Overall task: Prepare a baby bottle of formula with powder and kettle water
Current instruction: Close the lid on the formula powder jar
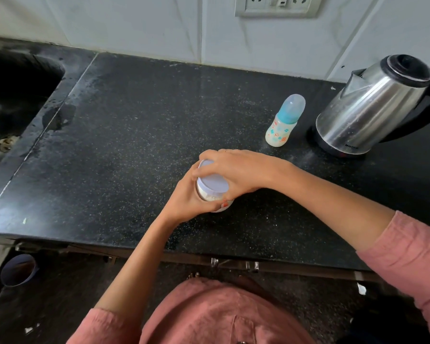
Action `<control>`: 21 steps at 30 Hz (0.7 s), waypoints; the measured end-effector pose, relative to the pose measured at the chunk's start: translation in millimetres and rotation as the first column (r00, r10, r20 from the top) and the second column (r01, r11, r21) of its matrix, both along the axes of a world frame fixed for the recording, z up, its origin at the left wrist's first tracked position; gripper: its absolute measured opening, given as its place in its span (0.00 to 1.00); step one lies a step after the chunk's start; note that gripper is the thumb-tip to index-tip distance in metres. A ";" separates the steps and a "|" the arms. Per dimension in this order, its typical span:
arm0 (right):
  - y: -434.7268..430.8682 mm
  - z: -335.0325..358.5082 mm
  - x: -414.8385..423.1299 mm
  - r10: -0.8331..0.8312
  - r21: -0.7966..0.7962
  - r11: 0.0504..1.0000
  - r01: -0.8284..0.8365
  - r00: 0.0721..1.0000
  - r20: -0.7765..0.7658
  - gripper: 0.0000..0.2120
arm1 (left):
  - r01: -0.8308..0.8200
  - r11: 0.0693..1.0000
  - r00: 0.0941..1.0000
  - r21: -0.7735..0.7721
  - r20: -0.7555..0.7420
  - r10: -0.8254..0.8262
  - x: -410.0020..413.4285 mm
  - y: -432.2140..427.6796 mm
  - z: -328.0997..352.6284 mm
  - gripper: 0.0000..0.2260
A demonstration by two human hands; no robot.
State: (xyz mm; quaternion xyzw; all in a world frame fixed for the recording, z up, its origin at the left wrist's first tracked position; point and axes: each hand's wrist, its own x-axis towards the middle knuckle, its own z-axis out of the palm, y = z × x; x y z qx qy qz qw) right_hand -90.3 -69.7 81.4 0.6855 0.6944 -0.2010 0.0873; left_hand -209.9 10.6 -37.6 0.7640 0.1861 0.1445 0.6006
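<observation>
A small clear jar of white powder (pixel 210 196) stands on the black counter (pixel 124 135) near its front edge. My left hand (pixel 184 202) wraps round the jar's body from the left. My right hand (pixel 236 170) grips the jar's pale lilac lid (pixel 214 181) from above and the right. A baby bottle (pixel 284 121) with a teal collar and a clear cap stands upright behind the jar. To its right sits a steel kettle (pixel 372 108) with a black lid and handle on its base.
A dark sink (pixel 13 95) is sunk into the counter at the far left. A wall socket plate (pixel 277 6) sits on the tiled wall above. A dark cup (pixel 19 269) stands below the counter edge at the left.
</observation>
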 end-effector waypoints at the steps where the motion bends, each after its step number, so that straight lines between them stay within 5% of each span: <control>1: 1.1 0.9 2.5 0.013 -0.022 1.000 -0.014 0.999 -0.036 0.33 | 0.008 1.000 1.000 -0.004 0.004 -0.008 -0.1 0.1 0.5 0.39; 5: 1.3 3.5 -1.0 -0.020 0.024 1.000 0.018 0.999 0.049 0.32 | -0.014 1.000 1.000 -0.028 0.009 0.015 0.0 -4.4 3.7 0.35; 10: -1.0 -13.3 -32.8 -0.400 0.253 0.907 0.337 0.878 0.263 0.34 | -0.024 0.999 0.998 -0.047 0.053 0.027 -0.2 -8.7 4.7 0.36; 12: 2.4 -13.4 -37.0 -0.451 0.226 0.889 0.398 0.843 0.292 0.40 | -0.030 0.998 0.998 -0.056 0.051 0.033 -0.6 -9.1 3.8 0.37; 14: 4.3 -4.3 -25.7 -0.412 0.065 0.911 0.407 0.894 0.175 0.43 | -0.023 0.998 0.999 -0.063 0.038 0.025 -0.8 -8.0 2.9 0.38; 17: 4.8 17.0 -2.4 -0.143 -0.169 0.975 0.141 0.990 0.002 0.43 | -0.011 1.000 0.999 -0.028 0.038 0.012 0.5 -5.9 2.4 0.39; 21: 0.2 9.7 1.2 -0.026 -0.093 0.995 0.020 0.998 -0.062 0.37 | -0.022 1.000 0.999 -0.020 0.024 0.022 -0.3 -6.8 3.1 0.38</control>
